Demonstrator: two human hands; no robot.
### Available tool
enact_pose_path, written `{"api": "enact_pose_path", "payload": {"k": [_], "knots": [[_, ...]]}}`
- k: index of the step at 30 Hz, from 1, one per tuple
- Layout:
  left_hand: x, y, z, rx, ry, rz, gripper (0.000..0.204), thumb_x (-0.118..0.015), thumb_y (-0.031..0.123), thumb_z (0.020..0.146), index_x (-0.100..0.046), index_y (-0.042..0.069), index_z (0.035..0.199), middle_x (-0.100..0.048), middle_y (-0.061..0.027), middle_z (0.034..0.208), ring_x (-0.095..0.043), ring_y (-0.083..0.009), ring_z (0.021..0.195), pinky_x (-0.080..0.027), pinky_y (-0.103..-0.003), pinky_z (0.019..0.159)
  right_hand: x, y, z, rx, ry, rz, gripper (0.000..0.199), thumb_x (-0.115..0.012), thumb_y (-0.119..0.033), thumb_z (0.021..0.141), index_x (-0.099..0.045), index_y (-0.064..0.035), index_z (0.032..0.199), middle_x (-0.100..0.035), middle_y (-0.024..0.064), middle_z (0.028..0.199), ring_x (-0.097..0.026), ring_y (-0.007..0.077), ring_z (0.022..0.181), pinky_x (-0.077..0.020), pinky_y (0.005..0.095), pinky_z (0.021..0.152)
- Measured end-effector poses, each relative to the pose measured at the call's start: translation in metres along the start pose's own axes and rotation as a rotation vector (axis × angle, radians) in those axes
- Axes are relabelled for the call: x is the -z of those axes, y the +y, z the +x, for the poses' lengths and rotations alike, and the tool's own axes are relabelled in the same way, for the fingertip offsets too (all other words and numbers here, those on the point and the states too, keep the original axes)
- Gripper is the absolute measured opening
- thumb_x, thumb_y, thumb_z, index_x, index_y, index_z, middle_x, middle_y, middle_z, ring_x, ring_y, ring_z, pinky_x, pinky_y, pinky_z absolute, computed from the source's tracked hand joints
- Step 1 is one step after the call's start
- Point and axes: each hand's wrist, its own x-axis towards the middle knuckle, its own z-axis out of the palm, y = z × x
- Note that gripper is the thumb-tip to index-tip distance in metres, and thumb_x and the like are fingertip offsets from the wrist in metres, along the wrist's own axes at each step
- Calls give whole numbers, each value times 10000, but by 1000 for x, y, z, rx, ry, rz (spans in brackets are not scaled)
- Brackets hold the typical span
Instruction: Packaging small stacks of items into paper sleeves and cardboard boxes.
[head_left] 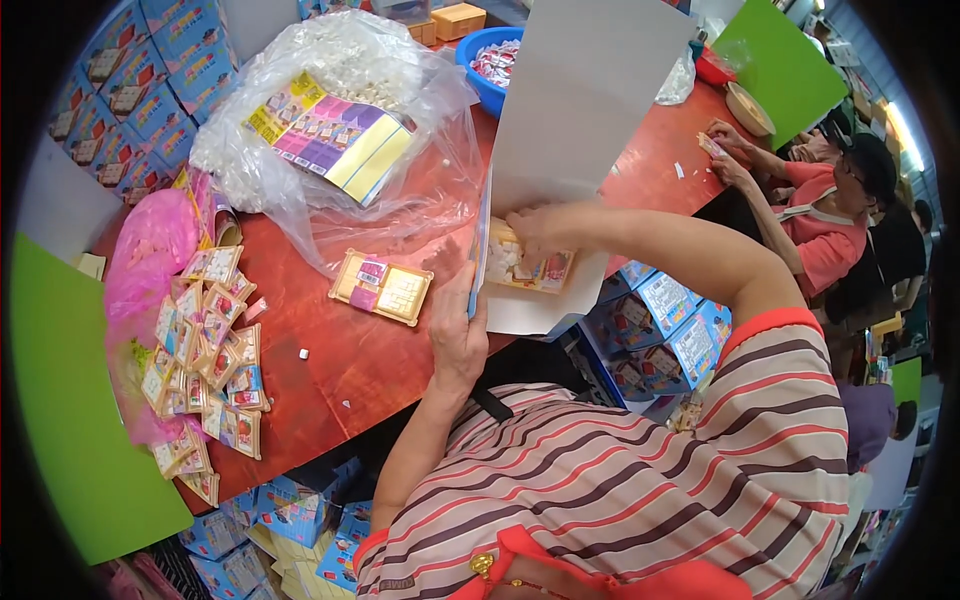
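A tall white cardboard box point(555, 90) with its flap raised stands tilted at the table's near edge. My left hand point(457, 335) grips its left wall, thumb against the edge. My right hand point(540, 232) reaches inside, its fingers closed at a tan tray packet point(548, 275) with a printed band; the fingertips are partly hidden. White pieces show beside that hand. To the left of the box lies another tan tray packet point(402, 292) with a purple and white band.
A heap of banded tray packets point(212, 350) lies at the left beside a pink plastic bag point(155, 240). Behind are a clear bag of white pieces point(345, 60), printed card sheets point(330, 135) and a blue basin point(488, 70). A co-worker point(825, 215) sits at the right. Blue printed boxes point(665, 320) are stacked below.
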Motion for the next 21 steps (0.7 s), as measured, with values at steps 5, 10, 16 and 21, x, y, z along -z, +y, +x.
{"api": "enact_pose_path", "payload": {"k": [5,10,16,21], "knots": [[3,-1,11,-16,-13,13,404,-544,8,855,-533,-30,1257,-602,-204,1168,-561,-358,1035,-435,-408,907,4,-6,-5,58,169,-184,683,-750,-329,655,-512,17,1194,-557,210,1164,-562,359,1091,-467,431,924],[6,4,22,-8,-37,-10,387,-543,15,855,-544,-33,1239,-613,-205,1139,-571,-361,1015,-438,-411,892,11,13,-1,131,224,155,587,-774,-274,635,-578,17,1105,-593,221,1130,-593,358,1053,-501,410,867],[9,2,29,40,-74,6,390,-552,19,841,-547,-42,1226,-618,-202,1120,-570,-372,1033,-439,-413,896,24,37,25,143,-59,472,507,-750,-182,621,-594,10,1064,-661,166,928,-637,317,893,-511,396,783],[13,45,17,-80,193,232,372,-555,5,836,-551,-58,1203,-614,-219,1112,-563,-374,1078,-420,-414,954,28,19,22,130,-94,317,523,-756,-153,608,-620,-3,1090,-673,148,985,-640,292,930,-514,393,782]]}}
